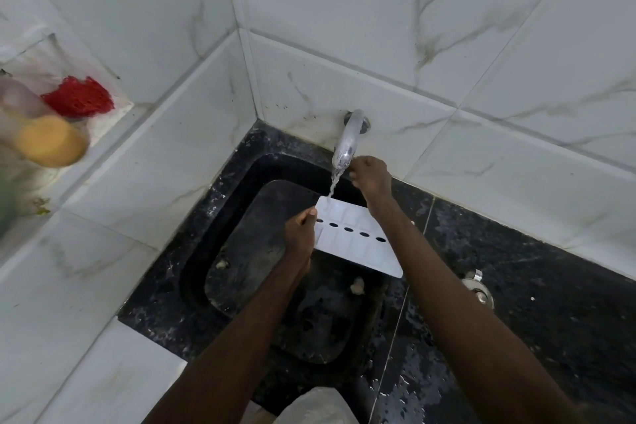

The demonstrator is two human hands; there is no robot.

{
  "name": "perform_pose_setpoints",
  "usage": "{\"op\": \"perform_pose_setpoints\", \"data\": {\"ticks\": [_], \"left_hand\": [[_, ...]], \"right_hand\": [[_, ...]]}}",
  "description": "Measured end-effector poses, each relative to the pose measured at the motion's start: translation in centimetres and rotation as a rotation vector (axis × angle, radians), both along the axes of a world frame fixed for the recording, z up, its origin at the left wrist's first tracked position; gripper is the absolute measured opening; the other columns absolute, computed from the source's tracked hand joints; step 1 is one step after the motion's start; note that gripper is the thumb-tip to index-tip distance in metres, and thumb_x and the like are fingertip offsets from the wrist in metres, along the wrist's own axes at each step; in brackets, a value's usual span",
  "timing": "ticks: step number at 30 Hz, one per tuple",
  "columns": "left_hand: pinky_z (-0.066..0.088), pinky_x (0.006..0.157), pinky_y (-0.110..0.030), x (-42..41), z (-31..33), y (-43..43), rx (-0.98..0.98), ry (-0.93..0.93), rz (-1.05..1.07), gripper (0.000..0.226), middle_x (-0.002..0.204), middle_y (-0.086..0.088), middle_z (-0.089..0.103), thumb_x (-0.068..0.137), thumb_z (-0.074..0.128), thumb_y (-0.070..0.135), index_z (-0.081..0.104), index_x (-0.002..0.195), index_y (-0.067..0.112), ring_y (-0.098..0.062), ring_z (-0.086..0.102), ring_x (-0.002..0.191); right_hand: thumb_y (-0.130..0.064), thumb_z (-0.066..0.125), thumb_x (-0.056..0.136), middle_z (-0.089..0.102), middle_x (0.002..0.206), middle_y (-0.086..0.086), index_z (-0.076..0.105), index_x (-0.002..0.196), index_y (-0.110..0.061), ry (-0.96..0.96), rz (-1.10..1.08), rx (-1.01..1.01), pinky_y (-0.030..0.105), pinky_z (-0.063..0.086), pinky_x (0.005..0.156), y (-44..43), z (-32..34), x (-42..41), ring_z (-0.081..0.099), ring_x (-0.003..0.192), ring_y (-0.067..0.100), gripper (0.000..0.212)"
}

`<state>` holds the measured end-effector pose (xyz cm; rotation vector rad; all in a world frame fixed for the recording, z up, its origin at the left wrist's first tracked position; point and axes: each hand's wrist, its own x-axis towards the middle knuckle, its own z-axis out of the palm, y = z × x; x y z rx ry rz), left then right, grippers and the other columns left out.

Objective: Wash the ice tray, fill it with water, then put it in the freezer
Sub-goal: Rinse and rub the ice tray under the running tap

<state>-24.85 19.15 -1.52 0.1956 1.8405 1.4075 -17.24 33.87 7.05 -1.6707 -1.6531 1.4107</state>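
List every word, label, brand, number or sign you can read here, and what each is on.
None can be read.
Ice tray: plain white, no marking.
Bottle at left: too blurred to show any label.
Tap and wall tiles: no text visible.

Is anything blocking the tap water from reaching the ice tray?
Nothing visible. The stream from the chrome wall tap falls freely onto the far corner of the white plastic ice tray, gripped at its left end by the left hand. The right hand sits beside the tap, right of the stream.
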Motion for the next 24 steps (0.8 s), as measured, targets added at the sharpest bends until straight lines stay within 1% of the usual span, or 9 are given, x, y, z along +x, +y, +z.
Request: {"op": "perform_pose_setpoints", "data": {"ticks": [2, 3, 5, 7, 10, 12, 16, 21, 24], "left_hand": [[0.053, 0.093, -0.038, -0.3, -0.3, -0.6, -0.015, -0.026, 0.027, 0.029, 0.113, -0.018, 0.072, 0.103, 0.059, 0.013, 0.069, 0.122, -0.008, -0.025, 0.066, 0.100], [0.053, 0.093, -0.039, -0.5, -0.7, -1.1, -0.024, -0.035, 0.037, 0.030, 0.112, -0.018, 0.072, 0.103, 0.060, 0.013, 0.069, 0.122, -0.008, -0.025, 0.065, 0.099], [0.055, 0.096, -0.045, -0.9, -1.8, -1.9, -0.059, -0.052, 0.040, 0.030, 0.115, -0.022, 0.072, 0.102, 0.061, 0.015, 0.070, 0.120, -0.007, -0.028, 0.066, 0.098], [0.055, 0.094, -0.044, -0.9, -2.5, -2.8, -0.099, -0.097, 0.034, 0.029, 0.116, -0.023, 0.072, 0.102, 0.062, 0.014, 0.070, 0.119, -0.008, -0.029, 0.066, 0.096], [0.059, 0.065, -0.027, -0.5, -3.1, -3.8, -0.133, -0.235, -0.004, 0.021, 0.107, -0.019, 0.070, 0.101, 0.063, 0.012, 0.071, 0.111, -0.005, -0.023, 0.065, 0.078], [0.054, 0.049, -0.025, 0.1, -3.0, -4.0, -0.167, -0.340, -0.041, 0.011, 0.101, -0.016, 0.069, 0.100, 0.064, 0.013, 0.070, 0.103, 0.004, -0.020, 0.063, 0.070], [0.053, 0.053, -0.031, 1.2, -2.7, -4.2, -0.204, -0.480, -0.109, 0.013, 0.087, -0.005, 0.068, 0.102, 0.061, 0.019, 0.068, 0.106, 0.008, -0.019, 0.064, 0.072], [0.051, 0.056, -0.030, 2.0, -2.6, -3.2, -0.151, -0.438, -0.076, 0.020, 0.095, -0.007, 0.069, 0.104, 0.059, 0.024, 0.068, 0.115, 0.009, -0.018, 0.064, 0.074], [0.058, 0.070, -0.038, 1.9, -2.1, -2.4, -0.093, -0.382, -0.055, 0.025, 0.104, -0.015, 0.072, 0.103, 0.060, 0.021, 0.069, 0.117, 0.002, -0.025, 0.067, 0.084]], "right_hand": [[-0.024, 0.059, 0.090, 0.057, 0.064, 0.004, 0.057, 0.072, -0.004, -0.226, 0.213, 0.180, 0.035, 0.042, 0.066, -1.3, -0.9, 1.2, 0.051, 0.060, 0.016, 0.027], [-0.018, 0.059, 0.091, 0.062, 0.071, 0.005, 0.062, 0.078, -0.004, -0.289, 0.298, 0.224, 0.034, 0.043, 0.068, -2.2, -1.4, 1.8, 0.055, 0.065, 0.019, 0.019], [-0.009, 0.058, 0.093, 0.075, 0.096, 0.012, 0.074, 0.099, -0.004, -0.330, 0.443, 0.255, 0.037, 0.051, 0.081, -4.0, -2.5, 3.1, 0.067, 0.085, 0.027, 0.018], [-0.008, 0.058, 0.094, 0.074, 0.116, 0.014, 0.074, 0.116, -0.006, -0.383, 0.579, 0.284, 0.038, 0.053, 0.091, -5.5, -3.6, 4.4, 0.069, 0.101, 0.030, 0.028], [-0.012, 0.060, 0.093, 0.069, 0.129, 0.012, 0.071, 0.127, -0.008, -0.480, 0.765, 0.323, 0.038, 0.050, 0.099, -7.2, -5.2, 6.0, 0.064, 0.116, 0.030, 0.036], [-0.015, 0.061, 0.094, 0.067, 0.132, 0.012, 0.068, 0.131, -0.009, -0.528, 0.825, 0.331, 0.040, 0.048, 0.104, -7.7, -5.9, 6.9, 0.061, 0.122, 0.030, 0.038], [-0.023, 0.058, 0.096, 0.061, 0.141, 0.012, 0.065, 0.135, -0.015, -0.602, 0.927, 0.289, 0.043, 0.045, 0.108, -8.0, -6.9, 7.8, 0.054, 0.130, 0.032, 0.040], [-0.044, 0.046, 0.105, 0.036, 0.163, 0.007, 0.055, 0.146, -0.031, -0.647, 0.998, 0.277, 0.051, 0.032, 0.119, -7.5, -7.0, 7.5, 0.033, 0.148, 0.035, 0.044], [-0.056, 0.038, 0.106, 0.017, 0.171, 0.006, 0.046, 0.153, -0.033, -0.693, 0.959, 0.271, 0.056, 0.021, 0.122, -7.6, -6.1, 6.3, 0.018, 0.154, 0.034, 0.053]]}}
